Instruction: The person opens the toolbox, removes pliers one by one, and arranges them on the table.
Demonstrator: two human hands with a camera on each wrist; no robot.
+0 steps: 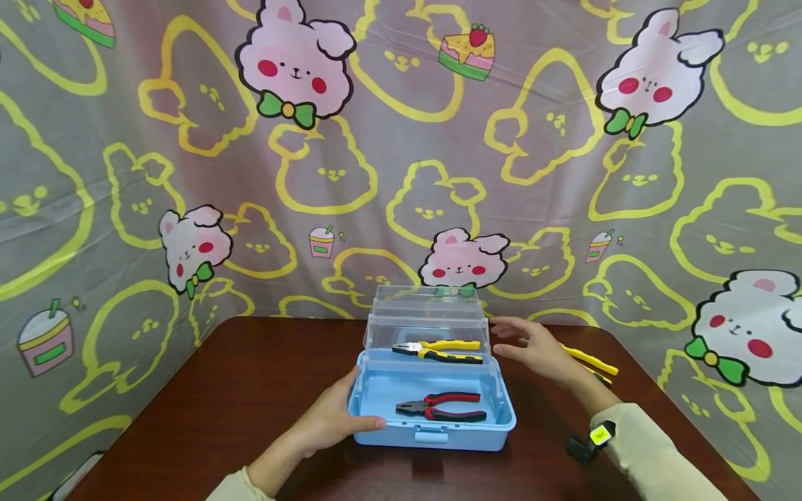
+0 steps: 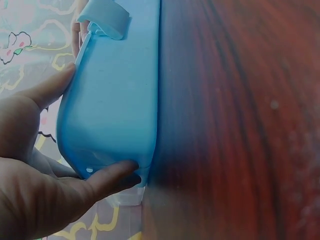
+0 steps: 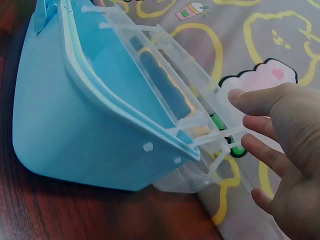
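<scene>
A light blue toolbox (image 1: 432, 440) stands with its clear lid (image 1: 407, 295) and clear trays (image 1: 383, 337) raised at the back. Black pliers with red-and-black handles (image 1: 452, 396) lie in its blue bottom. Yellow-and-black-handled pliers (image 1: 452, 344) are in the clear tray behind. My left hand (image 1: 328, 417) grips the box's front left corner; its thumb (image 2: 57, 85) is at the front rim and its fingers lie against the side wall. My right hand (image 1: 532, 348), empty and with fingers spread, is held beside the right end of the raised trays.
On the brown table (image 1: 263, 390), behind my right forearm, yellow-and-black handles (image 1: 592, 360) stick out, their other end hidden by the arm. A patterned curtain (image 1: 388, 229) hangs along the back and sides. The front latch (image 1: 431, 436) faces me.
</scene>
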